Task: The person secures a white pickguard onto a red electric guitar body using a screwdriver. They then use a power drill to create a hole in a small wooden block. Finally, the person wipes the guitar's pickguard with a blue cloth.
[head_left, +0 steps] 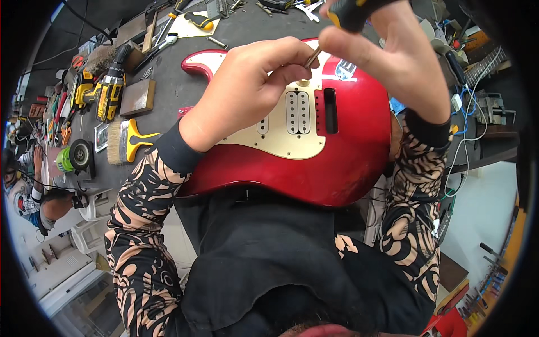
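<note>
A red electric guitar body (pixel 359 140) with a cream pickguard (pixel 281 147) lies in front of me, its near edge against my dark apron. White humbucker pickup (pixel 298 112) shows in the pickguard, beside an oblong dark slot. My left hand (pixel 241 87) is over the pickguard, thumb and forefinger pinched round the thin metal shaft of a screwdriver. Its black and yellow handle (pixel 349 14) is in my right hand (pixel 407 64), above the far right of the body. The picture's top edge cuts off part of that hand. My left fingers hide the shaft's tip.
To the left are a yellow cordless drill (pixel 110 92), a wood block (pixel 138 96), a yellow-handled brush (pixel 132 141) and a green-black round tool (pixel 76 156). Another screwdriver (pixel 201 21) lies at the back. A vise (pixel 494 109) and cables stand right. Someone sits far left.
</note>
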Demonstrator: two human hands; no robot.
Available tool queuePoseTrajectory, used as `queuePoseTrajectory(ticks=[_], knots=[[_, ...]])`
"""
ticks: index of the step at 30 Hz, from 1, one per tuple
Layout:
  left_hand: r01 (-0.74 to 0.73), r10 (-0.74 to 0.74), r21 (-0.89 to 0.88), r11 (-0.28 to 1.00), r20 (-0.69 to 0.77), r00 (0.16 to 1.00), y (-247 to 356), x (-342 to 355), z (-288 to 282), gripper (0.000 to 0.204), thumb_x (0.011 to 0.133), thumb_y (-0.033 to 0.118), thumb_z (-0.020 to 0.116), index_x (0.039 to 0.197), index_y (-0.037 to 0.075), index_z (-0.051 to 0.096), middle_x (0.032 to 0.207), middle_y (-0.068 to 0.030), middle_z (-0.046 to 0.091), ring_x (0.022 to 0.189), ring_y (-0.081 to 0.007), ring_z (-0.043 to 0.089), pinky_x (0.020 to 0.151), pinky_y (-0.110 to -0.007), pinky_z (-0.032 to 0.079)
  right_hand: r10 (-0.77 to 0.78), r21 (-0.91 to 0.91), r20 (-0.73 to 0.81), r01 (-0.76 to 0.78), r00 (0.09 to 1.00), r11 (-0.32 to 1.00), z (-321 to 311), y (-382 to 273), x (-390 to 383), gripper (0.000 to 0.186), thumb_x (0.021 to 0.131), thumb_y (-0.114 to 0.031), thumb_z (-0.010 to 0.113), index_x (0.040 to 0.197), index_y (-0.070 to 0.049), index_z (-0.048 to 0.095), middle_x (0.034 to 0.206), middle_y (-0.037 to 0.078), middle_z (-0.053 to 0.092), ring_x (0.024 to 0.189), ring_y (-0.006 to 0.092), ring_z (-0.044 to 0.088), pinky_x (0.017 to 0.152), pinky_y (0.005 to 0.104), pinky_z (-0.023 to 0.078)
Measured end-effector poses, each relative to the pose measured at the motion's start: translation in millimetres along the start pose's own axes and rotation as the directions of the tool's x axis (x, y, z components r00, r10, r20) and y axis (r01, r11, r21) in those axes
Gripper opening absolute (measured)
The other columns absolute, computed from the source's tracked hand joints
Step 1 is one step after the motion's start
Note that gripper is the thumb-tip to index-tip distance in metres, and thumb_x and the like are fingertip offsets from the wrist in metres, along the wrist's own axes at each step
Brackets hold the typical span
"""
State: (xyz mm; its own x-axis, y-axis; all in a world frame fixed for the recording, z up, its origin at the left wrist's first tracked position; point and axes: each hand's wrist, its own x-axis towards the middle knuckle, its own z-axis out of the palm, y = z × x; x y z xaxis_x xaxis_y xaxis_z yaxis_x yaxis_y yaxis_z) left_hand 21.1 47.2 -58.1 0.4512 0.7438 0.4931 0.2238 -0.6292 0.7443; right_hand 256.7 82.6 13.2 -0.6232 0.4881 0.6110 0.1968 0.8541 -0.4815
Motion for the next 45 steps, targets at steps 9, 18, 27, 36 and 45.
queuePoseTrajectory(ticks=[9, 18, 27, 36, 45], knots=[[0.151, -0.135, -0.116, 0.982, 0.132, 0.982, 2, -1, -10, 0.031, 0.104, -0.009, 0.057, 0.132, 0.003, 0.057, 0.104, -0.0102, 0.076, 0.102, -0.0178, 0.075, 0.089, -0.031, 0.057, -0.017, 0.388, 0.055, -0.006, 0.998, 0.922, -53, -32, 59, 0.066, 0.104, -0.049, 0.071, 0.145, -0.001, 0.054, 0.117, 0.008, 0.064, 0.112, 0.0165, 0.063, 0.092, 0.0326, 0.052], [0.135, -0.120, -0.116, 0.984, 0.130, 0.984, 2, -9, -6, 0.030, 0.100, -0.013, 0.056, 0.125, 0.002, 0.059, 0.103, -0.0090, 0.074, 0.104, -0.0202, 0.074, 0.091, -0.034, 0.058, -0.012, 0.405, -0.062, 0.037, 0.998, 0.914, -22, -18, 53, 0.062, 0.105, -0.048, 0.068, 0.144, -0.001, 0.055, 0.116, 0.008, 0.065, 0.111, 0.0163, 0.063, 0.093, 0.0323, 0.052], [0.097, -0.088, -0.048, 0.994, 0.169, 0.982, -1, -4, -5, 0.026, 0.100, -0.016, 0.055, 0.121, -0.001, 0.060, 0.104, -0.0089, 0.073, 0.104, -0.0197, 0.074, 0.095, -0.033, 0.058, 0.013, 0.362, -0.130, 0.035, 0.991, 0.931, -36, -19, 37, 0.059, 0.107, -0.047, 0.064, 0.143, -0.001, 0.055, 0.116, 0.008, 0.066, 0.110, 0.0162, 0.064, 0.093, 0.0320, 0.053], [0.089, -0.081, -0.050, 0.995, 0.132, 0.988, -3, -5, -2, 0.029, 0.098, -0.014, 0.057, 0.124, 0.001, 0.061, 0.101, -0.0109, 0.074, 0.100, -0.0228, 0.076, 0.090, -0.034, 0.058, 0.009, 0.364, -0.147, 0.046, 0.989, 0.930, -37, -22, 35, 0.057, 0.108, -0.046, 0.061, 0.142, -0.001, 0.056, 0.116, 0.009, 0.067, 0.109, 0.0161, 0.064, 0.093, 0.0316, 0.053], [0.118, -0.112, -0.022, 0.993, 0.183, 0.977, 3, -2, -3, 0.020, 0.102, -0.013, 0.053, 0.115, -0.001, 0.063, 0.105, -0.0079, 0.073, 0.105, -0.0194, 0.073, 0.096, -0.034, 0.056, 0.006, 0.373, -0.146, 0.050, 0.989, 0.927, -34, -22, 34, 0.054, 0.110, -0.045, 0.058, 0.142, -0.001, 0.057, 0.116, 0.009, 0.068, 0.107, 0.0159, 0.065, 0.093, 0.0313, 0.054]])
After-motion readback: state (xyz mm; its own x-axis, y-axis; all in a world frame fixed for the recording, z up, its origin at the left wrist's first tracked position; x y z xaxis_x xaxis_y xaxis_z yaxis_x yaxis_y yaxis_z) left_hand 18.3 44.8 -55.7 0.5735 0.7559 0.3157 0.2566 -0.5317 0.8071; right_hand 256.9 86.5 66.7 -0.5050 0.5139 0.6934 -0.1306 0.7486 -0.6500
